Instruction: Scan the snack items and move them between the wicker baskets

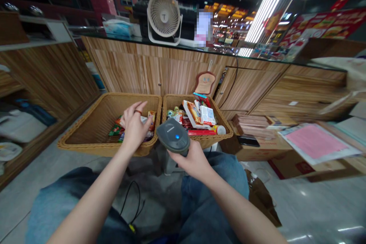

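My right hand point(191, 159) is shut around the handle of a grey handheld barcode scanner point(173, 136), whose blue light glows on top. My left hand point(135, 130) hangs open over a wicker basket point(85, 145), fingers spread, with a ring on one finger. Colourful snack packets point(116, 129) lie in that basket, partly hidden by the hand. The scanner's head sits close to a second wicker basket point(177, 99), heaped with boxes, packets and small bottles point(197, 116).
A wood-panelled counter with a glass top stands behind the baskets, holding a small fan and a monitor. Cardboard boxes with papers and a phone are on the right. A paper bag and a black cable lie by my knees.
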`<state>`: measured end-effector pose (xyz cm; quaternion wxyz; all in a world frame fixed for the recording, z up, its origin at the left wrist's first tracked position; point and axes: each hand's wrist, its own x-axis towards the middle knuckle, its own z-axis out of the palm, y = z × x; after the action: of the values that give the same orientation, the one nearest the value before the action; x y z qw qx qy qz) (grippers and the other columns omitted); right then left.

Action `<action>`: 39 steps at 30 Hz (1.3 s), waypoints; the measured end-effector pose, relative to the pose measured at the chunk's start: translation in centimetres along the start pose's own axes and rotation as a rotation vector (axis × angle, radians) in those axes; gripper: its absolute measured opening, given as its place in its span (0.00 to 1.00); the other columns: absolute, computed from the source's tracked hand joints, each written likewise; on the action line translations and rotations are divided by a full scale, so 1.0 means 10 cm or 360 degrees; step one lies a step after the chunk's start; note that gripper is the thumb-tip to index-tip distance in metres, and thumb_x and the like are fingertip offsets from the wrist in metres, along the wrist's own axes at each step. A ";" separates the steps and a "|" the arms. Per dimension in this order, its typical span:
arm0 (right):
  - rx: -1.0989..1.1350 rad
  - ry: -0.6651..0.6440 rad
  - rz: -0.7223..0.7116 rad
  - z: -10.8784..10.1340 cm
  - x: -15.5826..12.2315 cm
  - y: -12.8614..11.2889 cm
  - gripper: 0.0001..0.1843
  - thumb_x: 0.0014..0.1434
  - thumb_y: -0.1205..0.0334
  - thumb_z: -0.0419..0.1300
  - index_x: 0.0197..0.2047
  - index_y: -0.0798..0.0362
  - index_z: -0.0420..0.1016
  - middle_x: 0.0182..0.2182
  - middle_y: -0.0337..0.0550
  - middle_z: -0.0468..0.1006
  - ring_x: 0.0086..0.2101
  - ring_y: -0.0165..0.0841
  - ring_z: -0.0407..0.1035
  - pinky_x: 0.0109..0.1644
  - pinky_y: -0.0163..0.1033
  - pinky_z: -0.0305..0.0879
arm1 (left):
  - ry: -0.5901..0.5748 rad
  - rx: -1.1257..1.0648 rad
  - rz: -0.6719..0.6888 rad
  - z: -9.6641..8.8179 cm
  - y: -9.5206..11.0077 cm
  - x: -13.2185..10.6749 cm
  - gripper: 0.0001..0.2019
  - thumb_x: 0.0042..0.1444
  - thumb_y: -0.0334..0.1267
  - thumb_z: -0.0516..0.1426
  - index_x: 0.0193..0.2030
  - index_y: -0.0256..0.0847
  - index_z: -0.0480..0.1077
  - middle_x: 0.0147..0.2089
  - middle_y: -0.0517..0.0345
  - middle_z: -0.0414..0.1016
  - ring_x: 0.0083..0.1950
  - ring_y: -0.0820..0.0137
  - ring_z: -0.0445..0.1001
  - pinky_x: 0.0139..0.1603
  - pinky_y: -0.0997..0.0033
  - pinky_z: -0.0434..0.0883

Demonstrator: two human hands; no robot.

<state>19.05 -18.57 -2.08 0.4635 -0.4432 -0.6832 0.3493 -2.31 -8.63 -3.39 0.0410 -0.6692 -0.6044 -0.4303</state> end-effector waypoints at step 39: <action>0.0195 0.0223 0.0030 0.04 -0.04 0.14 0.09 0.56 0.57 0.66 0.27 0.48 0.74 0.22 0.42 0.80 0.33 0.42 0.79 0.35 0.40 0.76 | -0.0480 -0.0097 0.0717 0.08 0.17 0.48 0.39 0.57 0.48 0.65 0.73 0.48 0.59 0.70 0.44 0.69 0.71 0.50 0.64 0.74 0.45 0.50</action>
<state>19.18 -18.44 -3.62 0.5332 -0.4438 -0.6223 0.3627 -0.92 -4.90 -0.13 0.0248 -0.8442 -0.4264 -0.3238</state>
